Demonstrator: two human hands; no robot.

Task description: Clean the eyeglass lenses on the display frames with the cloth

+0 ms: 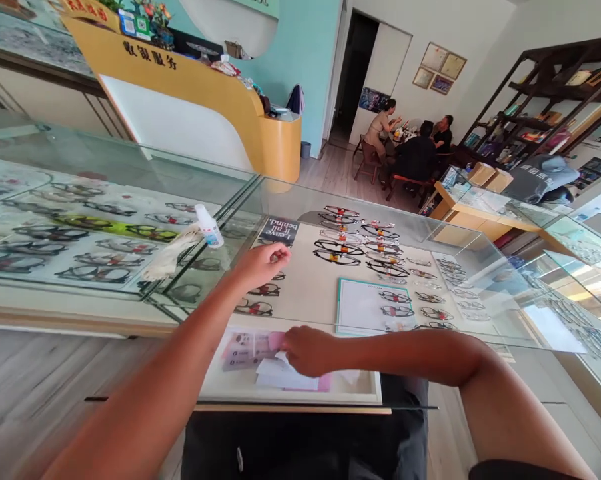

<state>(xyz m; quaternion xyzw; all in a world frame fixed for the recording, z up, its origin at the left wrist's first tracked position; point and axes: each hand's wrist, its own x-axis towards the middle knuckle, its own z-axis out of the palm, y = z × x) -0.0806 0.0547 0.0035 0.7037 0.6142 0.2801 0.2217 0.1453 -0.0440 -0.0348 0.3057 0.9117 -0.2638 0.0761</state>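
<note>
My left hand [264, 263] hovers over the glass display counter [305, 293], its fingers curled with nothing visible in them. My right hand [308, 350] reaches into a pulled-out white drawer [340, 399], fingers closed at the edge of a flat pink piece [276, 341], paper or cloth. Printed purple packets [243, 359] lie left of that hand. White paper slips [285, 373] lie below it, partly over another pink piece [324, 383]. The right fingertips are partly hidden by the hand.
Eyeglasses [338, 250] stand in rows under the glass, around a white teal-edged board [363, 303]. A spray bottle [209, 227] and white cloth gloves [173, 253] rest on the counter at left. Several people [415, 157] sit at a table behind; another person [543, 177] bends at right.
</note>
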